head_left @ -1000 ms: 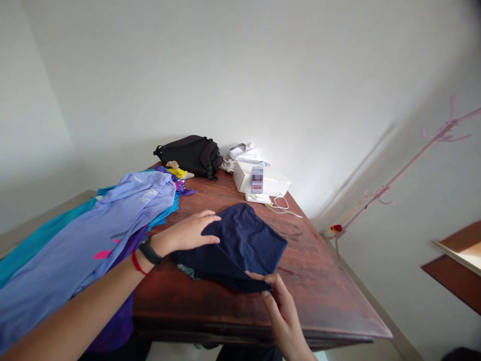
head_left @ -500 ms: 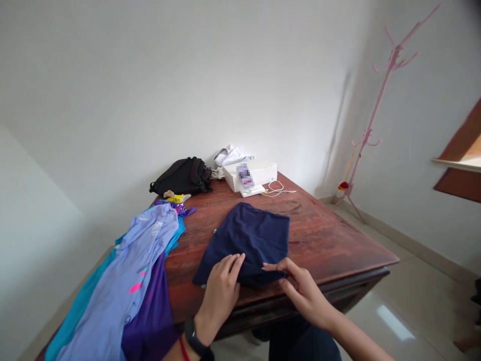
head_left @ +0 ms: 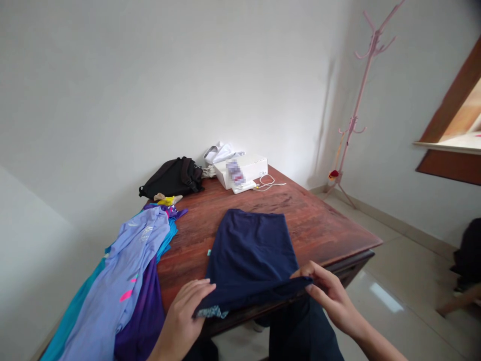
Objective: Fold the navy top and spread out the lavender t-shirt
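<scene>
A folded navy garment [head_left: 251,245] lies on the wooden table, its near edge hanging slightly past the table's front. A small pale tag shows on its left side, and light blue patterned fabric peeks out at the near left corner. My left hand [head_left: 186,311] grips that corner, with the fingers on top and the thumb hidden. At the near right corner, my right hand [head_left: 328,291] pinches the cloth between thumb and fingers. The near edge is stretched between both hands. What kind of garment it is, I cannot tell.
Lavender, teal and purple clothes [head_left: 131,265] drape over the table's left side. Toward the back are a black bag [head_left: 173,178], a white box [head_left: 248,168], a white cable [head_left: 266,183] and white cloth [head_left: 221,153]. A pink coat stand [head_left: 356,105] stands in the corner.
My hands have moved apart, left hand leftward and right hand rightward. The garment's near edge is now spread wider and pulled closer, and its patterned corner shows. The view has shifted slightly right.
</scene>
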{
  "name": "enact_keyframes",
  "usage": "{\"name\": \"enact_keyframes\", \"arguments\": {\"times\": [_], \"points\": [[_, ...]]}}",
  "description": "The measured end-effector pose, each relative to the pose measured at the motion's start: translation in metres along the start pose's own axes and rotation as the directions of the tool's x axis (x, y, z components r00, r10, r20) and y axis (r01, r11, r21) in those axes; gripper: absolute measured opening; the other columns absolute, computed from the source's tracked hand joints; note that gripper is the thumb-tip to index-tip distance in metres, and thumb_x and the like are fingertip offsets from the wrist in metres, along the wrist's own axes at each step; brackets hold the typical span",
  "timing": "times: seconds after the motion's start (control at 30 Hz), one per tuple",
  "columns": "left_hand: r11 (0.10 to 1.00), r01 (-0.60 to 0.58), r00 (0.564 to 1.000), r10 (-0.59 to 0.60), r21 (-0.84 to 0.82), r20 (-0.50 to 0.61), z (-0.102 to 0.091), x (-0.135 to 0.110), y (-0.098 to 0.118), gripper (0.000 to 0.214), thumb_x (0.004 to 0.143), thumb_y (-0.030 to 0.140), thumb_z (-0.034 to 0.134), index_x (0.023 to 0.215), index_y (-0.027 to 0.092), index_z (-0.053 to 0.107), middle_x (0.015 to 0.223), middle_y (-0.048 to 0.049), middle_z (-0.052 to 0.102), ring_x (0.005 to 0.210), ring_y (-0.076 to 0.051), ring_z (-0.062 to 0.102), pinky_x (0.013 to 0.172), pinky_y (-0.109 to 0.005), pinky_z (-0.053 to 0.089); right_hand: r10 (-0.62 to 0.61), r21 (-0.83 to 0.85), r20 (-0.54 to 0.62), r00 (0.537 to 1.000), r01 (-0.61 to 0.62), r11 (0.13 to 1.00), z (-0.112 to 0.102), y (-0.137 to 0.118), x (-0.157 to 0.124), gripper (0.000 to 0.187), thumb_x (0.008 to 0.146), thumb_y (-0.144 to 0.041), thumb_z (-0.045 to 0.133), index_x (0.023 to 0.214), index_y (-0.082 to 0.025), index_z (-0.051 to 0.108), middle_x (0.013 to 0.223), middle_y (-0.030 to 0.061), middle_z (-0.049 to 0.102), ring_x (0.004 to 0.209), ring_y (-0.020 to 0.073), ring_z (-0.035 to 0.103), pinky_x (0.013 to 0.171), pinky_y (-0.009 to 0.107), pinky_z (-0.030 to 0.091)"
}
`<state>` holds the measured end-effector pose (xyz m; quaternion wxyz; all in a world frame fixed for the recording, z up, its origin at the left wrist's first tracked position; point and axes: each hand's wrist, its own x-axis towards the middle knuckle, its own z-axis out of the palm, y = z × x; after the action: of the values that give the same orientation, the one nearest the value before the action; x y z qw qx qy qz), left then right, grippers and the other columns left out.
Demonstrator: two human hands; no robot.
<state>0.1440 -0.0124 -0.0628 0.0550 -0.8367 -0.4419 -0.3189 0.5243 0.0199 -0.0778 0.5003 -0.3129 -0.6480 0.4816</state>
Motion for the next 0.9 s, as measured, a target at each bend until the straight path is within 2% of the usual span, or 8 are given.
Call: {"name": "enact_keyframes", "arguments": {"times": [0.13, 0.27, 0.43, 0.53, 0.6, 0.7, 0.83, 0.9], "points": [[0.979, 0.053, 0.998, -0.055, -0.198, -0.003, -0.018, -0.004, 0.018, 0.031, 0.089, 0.015, 0.066, 0.116, 0.029, 0.07, 0.104, -0.0002, 0.078, 0.093, -0.016, 0.076, 0.088, -0.019, 0.059, 0.037, 0.131, -0.15, 0.988, -0.017, 0.991, -0.015, 0.01, -0.007, 0.027, 0.094, -0.047, 0.061, 0.085, -0.021, 0.058, 0.081, 0.0036, 0.065, 0.073, 0.0177, 0.058, 0.066, 0.027, 0.047], [0.929, 0.197, 0.973, -0.226, -0.315, -0.058, -0.024, 0.01, 0.035, 0.018, 0.09, 0.035, 0.07, 0.104, 0.025, 0.076, 0.094, -0.0026, 0.08, 0.082, -0.018, 0.077, 0.078, -0.019, 0.06, 0.132, 0.227, -0.302, 0.944, -0.064, 0.972, -0.021, 0.013, -0.004, 0.027, 0.088, -0.046, 0.07, 0.085, -0.021, 0.058, 0.07, -0.0009, 0.057, 0.061, 0.0133, 0.051, 0.057, 0.023, 0.041], [0.623, 0.541, 0.82, -0.541, -0.565, 0.189, -0.01, 0.054, 0.035, 0.034, 0.094, 0.046, 0.062, 0.104, 0.016, 0.076, 0.099, -0.0076, 0.078, 0.09, -0.023, 0.074, 0.081, -0.028, 0.06, 0.294, 0.289, -0.322, 0.9, -0.202, 0.936, -0.019, 0.006, 0.031, 0.034, 0.083, -0.05, 0.074, 0.1, -0.024, 0.06, 0.077, 0.0007, 0.067, 0.062, 0.0162, 0.06, 0.055, 0.025, 0.045], [0.403, 0.628, 0.731, -0.598, -0.665, 0.328, 0.003, 0.084, 0.014, 0.044, 0.088, 0.053, 0.066, 0.104, 0.013, 0.075, 0.101, -0.0095, 0.078, 0.092, -0.026, 0.072, 0.09, -0.035, 0.057, 0.328, 0.244, -0.316, 0.89, -0.257, 0.935, -0.02, 0.009, 0.064, 0.039, 0.081, -0.052, 0.074, 0.106, -0.024, 0.062, 0.079, 0.0013, 0.069, 0.059, 0.0161, 0.06, 0.051, 0.025, 0.044], [0.337, 0.654, 0.705, -0.596, -0.677, 0.384, 0.013, 0.103, -0.007, 0.046, 0.085, 0.054, 0.068, 0.104, 0.013, 0.075, 0.102, -0.01, 0.077, 0.093, -0.026, 0.072, 0.094, -0.037, 0.055, 0.335, 0.2, -0.307, 0.891, -0.284, 0.938, -0.023, 0.018, 0.086, 0.038, 0.081, -0.051, 0.072, 0.106, -0.022, 0.064, 0.074, 0.0007, 0.068, 0.057, 0.0158, 0.059, 0.05, 0.025, 0.044], [0.413, 0.655, 0.724, -0.584, -0.633, 0.368, 0.032, 0.126, -0.042, 0.049, 0.08, 0.058, 0.07, 0.097, 0.012, 0.075, 0.1, -0.011, 0.077, 0.098, -0.028, 0.07, 0.092, -0.037, 0.053, 0.294, 0.134, -0.317, 0.902, -0.264, 0.955, -0.029, 0.037, 0.113, 0.031, 0.079, -0.045, 0.071, 0.095, -0.019, 0.065, 0.076, 0.0023, 0.069, 0.064, 0.0164, 0.062, 0.056, 0.025, 0.047], [0.573, 0.674, 0.736, -0.58, -0.467, 0.35, 0.062, 0.143, -0.08, 0.055, 0.078, 0.065, 0.063, 0.089, 0.012, 0.073, 0.091, -0.0108, 0.076, 0.089, -0.029, 0.069, 0.078, -0.035, 0.053, 0.316, -0.076, -0.357, 0.879, -0.365, 0.928, -0.039, 0.064, 0.132, 0.02, 0.075, -0.036, 0.064, 0.085, -0.018, 0.063, 0.056, -0.0043, 0.055, 0.046, 0.0115, 0.046, 0.044, 0.022, 0.033], [0.617, 0.679, 0.734, -0.58, -0.398, 0.352, 0.074, 0.147, -0.091, 0.053, 0.078, 0.065, 0.062, 0.083, 0.013, 0.072, 0.082, -0.0089, 0.074, 0.082, -0.027, 0.068, 0.072, -0.033, 0.052, 0.295, -0.182, -0.362, 0.884, -0.378, 0.908, -0.045, 0.073, 0.136, 0.017, 0.073, -0.03, 0.06, 0.086, -0.019, 0.063, 0.056, -0.0048, 0.055, 0.046, 0.0117, 0.046, 0.045, 0.022, 0.032]]}}
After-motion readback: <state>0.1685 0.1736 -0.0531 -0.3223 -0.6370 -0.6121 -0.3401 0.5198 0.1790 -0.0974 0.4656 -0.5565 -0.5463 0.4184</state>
